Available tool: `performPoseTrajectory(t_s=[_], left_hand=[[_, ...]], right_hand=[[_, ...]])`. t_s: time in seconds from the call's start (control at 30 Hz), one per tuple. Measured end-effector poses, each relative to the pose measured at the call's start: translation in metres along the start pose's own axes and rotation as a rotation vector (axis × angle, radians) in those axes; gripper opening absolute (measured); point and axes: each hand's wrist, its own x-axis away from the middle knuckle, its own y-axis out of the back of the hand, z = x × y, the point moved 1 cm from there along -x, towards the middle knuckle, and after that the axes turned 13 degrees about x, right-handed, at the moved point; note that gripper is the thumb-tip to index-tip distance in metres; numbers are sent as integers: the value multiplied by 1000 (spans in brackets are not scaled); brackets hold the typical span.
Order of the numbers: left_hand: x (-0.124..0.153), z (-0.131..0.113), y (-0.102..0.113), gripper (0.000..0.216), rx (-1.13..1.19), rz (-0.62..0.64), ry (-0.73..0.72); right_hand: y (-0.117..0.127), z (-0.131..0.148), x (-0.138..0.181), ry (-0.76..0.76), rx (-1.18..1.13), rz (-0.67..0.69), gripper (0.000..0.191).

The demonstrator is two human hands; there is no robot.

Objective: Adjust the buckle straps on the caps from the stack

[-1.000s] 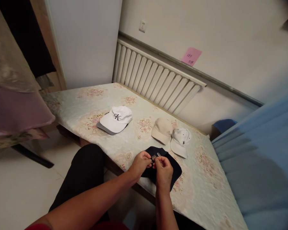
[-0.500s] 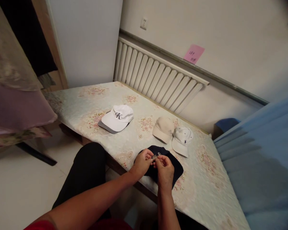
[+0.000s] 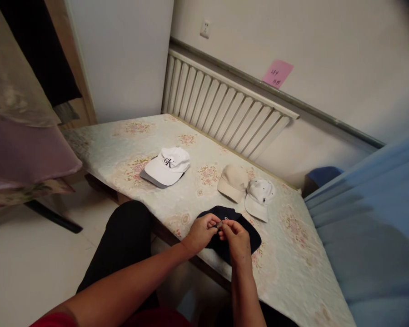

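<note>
A dark navy cap (image 3: 251, 235) with a small white mark lies at the near edge of the floral-covered bed, under both hands. My left hand (image 3: 202, 231) and my right hand (image 3: 237, 238) meet over it with fingertips pinched. Between them is a small greyish piece (image 3: 220, 225) that looks like a metal strap buckle; the fingers cover most of it. Beyond the hands sit a beige cap (image 3: 233, 181) and a white cap (image 3: 258, 198) with a small dark emblem. A white cap with black CK letters (image 3: 170, 165) rests on a grey-brimmed one farther left.
The floral cover (image 3: 286, 272) spreads over the bed. A white radiator (image 3: 221, 102) runs along the wall behind it. A blue curtain (image 3: 375, 227) hangs at the right, and draped cloths (image 3: 23, 150) are at the left. My knee (image 3: 126, 236) is against the bed's edge.
My right hand has turned slightly and its wrist has shifted right. The small piece between the fingertips shows less flat now. The caps stay where they were.
</note>
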Motion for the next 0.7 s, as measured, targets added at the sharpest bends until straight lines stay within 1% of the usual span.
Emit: performPoseTrajectory(t_s=[0.07,0.17,0.3,0.5,0.7], left_hand=[[0,2,1,28,29,0,0],[-1,7,1,32,83,1,39],[-2,12,2,33,109,-63,88],[-4,9,-1,13,163,-66,142],[-5,8,0,8,110,-24,84]], right_hand=[[-1,0,0,1,1,9,20],[-2,-2,-1,4,-1,8,19],[-2,-2,-1,-5,-6,3,19],[-4,4,0,-1,-10,27,19],[-2,11,2,-17,-11,82,22]])
